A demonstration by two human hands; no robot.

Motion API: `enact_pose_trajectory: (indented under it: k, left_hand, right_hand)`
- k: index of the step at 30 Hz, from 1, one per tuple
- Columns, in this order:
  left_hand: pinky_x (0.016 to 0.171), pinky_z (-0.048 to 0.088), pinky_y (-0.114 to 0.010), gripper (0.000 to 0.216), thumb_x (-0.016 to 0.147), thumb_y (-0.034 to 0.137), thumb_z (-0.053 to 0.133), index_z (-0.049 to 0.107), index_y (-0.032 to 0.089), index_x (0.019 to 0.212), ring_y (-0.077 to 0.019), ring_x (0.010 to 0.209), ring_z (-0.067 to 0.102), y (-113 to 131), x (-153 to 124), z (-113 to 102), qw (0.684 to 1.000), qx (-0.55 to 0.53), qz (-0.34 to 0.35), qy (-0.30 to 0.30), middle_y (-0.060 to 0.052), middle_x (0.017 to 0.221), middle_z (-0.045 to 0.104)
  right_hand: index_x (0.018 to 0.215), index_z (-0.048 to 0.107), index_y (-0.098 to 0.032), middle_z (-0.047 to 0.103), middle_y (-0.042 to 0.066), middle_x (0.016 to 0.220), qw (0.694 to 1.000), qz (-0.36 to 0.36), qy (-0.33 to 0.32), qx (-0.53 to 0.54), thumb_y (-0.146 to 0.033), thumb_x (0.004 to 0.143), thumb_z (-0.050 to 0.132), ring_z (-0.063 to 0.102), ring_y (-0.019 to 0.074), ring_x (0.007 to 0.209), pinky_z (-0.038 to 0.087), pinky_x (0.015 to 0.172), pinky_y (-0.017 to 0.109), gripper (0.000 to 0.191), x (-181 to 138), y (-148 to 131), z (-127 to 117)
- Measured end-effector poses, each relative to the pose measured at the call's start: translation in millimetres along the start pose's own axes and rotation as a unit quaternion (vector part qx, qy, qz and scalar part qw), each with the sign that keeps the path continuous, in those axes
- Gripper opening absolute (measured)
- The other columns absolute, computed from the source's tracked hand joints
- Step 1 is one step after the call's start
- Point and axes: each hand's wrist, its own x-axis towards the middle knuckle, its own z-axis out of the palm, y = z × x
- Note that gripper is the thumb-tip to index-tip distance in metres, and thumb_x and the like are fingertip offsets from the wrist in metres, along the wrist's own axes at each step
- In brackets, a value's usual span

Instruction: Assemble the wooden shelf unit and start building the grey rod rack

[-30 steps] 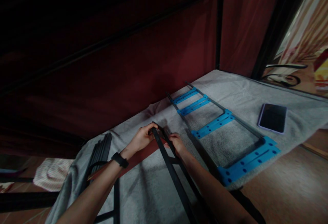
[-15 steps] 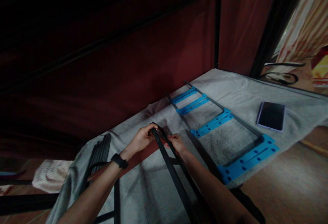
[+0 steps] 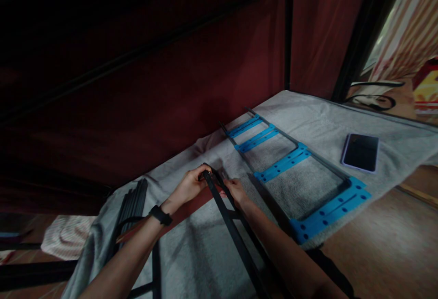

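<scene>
My left hand (image 3: pixel 187 186), with a black band on the wrist, pinches the far end of a long black metal strip (image 3: pixel 228 227) that runs toward me over the grey towel (image 3: pixel 195 253). On the other side of that end, my right hand (image 3: pixel 236 191) is closed on a second black bar lying beside the strip. Both hands meet at the joint, fingers curled. A dark red flat piece (image 3: pixel 191 205) lies under the strip between my arms.
A frame of black rods with several blue perforated cross plates (image 3: pixel 284 164) lies to the right. A dark phone (image 3: pixel 361 152) rests further right. A bundle of black rods (image 3: pixel 132 205) lies at the left. Dark red fabric panels (image 3: pixel 171 85) rise behind.
Both hands stay at the joint of the black strip. The view has drifted slightly; nothing else has visibly moved.
</scene>
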Motion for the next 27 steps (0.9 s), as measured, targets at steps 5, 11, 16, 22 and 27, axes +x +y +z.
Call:
enact_pose_trajectory:
  k: [5, 11, 16, 22, 27]
  left_hand:
    - [0.073, 0.053, -0.026, 0.017, 0.080, 0.027, 0.070, 0.065, 0.021, 0.096, -0.0181, 0.082, 0.067, -4.8, 3.0, -1.6, 1.000, -0.024, 0.000, 0.002, -0.002, 0.089, 0.071]
    - [0.070, 0.051, -0.025, 0.017, 0.080, 0.024, 0.070, 0.066, 0.020, 0.096, -0.0168, 0.078, 0.064, -4.4, -1.2, -1.0, 1.000, -0.011, 0.000, -0.003, -0.001, 0.084, 0.068]
    - [0.072, 0.051, -0.025, 0.015, 0.081, 0.023, 0.068, 0.068, 0.020, 0.096, -0.0171, 0.080, 0.064, -2.1, 0.1, 0.4, 1.000, 0.012, 0.005, 0.000, -0.001, 0.086, 0.069]
    - [0.072, 0.052, -0.026, 0.014, 0.080, 0.022, 0.073, 0.068, 0.020, 0.093, -0.0179, 0.080, 0.064, -2.3, 1.5, 1.5, 1.000, 0.014, 0.004, 0.014, -0.001, 0.085, 0.070]
    - [0.074, 0.053, -0.026, 0.015, 0.079, 0.020, 0.073, 0.068, 0.020, 0.094, -0.0179, 0.080, 0.065, -8.5, 1.8, 9.7, 1.000, 0.006, 0.008, 0.001, -0.001, 0.087, 0.070]
  right_hand:
    - [0.081, 0.054, -0.025, 0.064, -0.006, 0.059, 1.000, 0.003, -0.007, 0.007, -0.031, 0.090, 0.077, 0.068, 0.0143, 0.053, 0.061, 0.060, 0.026, 0.025, 1.9, -2.4, 1.1]
    - [0.076, 0.049, -0.026, 0.061, -0.007, 0.055, 1.000, -0.009, -0.005, -0.024, -0.038, 0.089, 0.078, 0.065, 0.0137, 0.049, 0.060, 0.057, 0.025, 0.034, 2.1, 2.9, -0.4]
    - [0.081, 0.050, -0.025, 0.062, -0.006, 0.061, 0.999, -0.027, 0.005, -0.047, -0.043, 0.091, 0.075, 0.067, 0.0144, 0.053, 0.060, 0.059, 0.026, 0.032, 2.3, 3.3, -0.7]
    - [0.085, 0.056, -0.024, 0.068, 0.001, 0.067, 0.993, -0.021, 0.003, -0.120, -0.044, 0.096, 0.065, 0.076, 0.0209, 0.067, 0.061, 0.062, 0.027, 0.025, 3.5, 1.9, -0.4]
    - [0.104, 0.063, -0.020, 0.078, 0.009, 0.087, 0.973, -0.056, 0.005, -0.226, -0.042, 0.103, 0.055, 0.078, 0.0208, 0.071, 0.059, 0.062, 0.027, 0.023, -2.3, 0.3, -6.3]
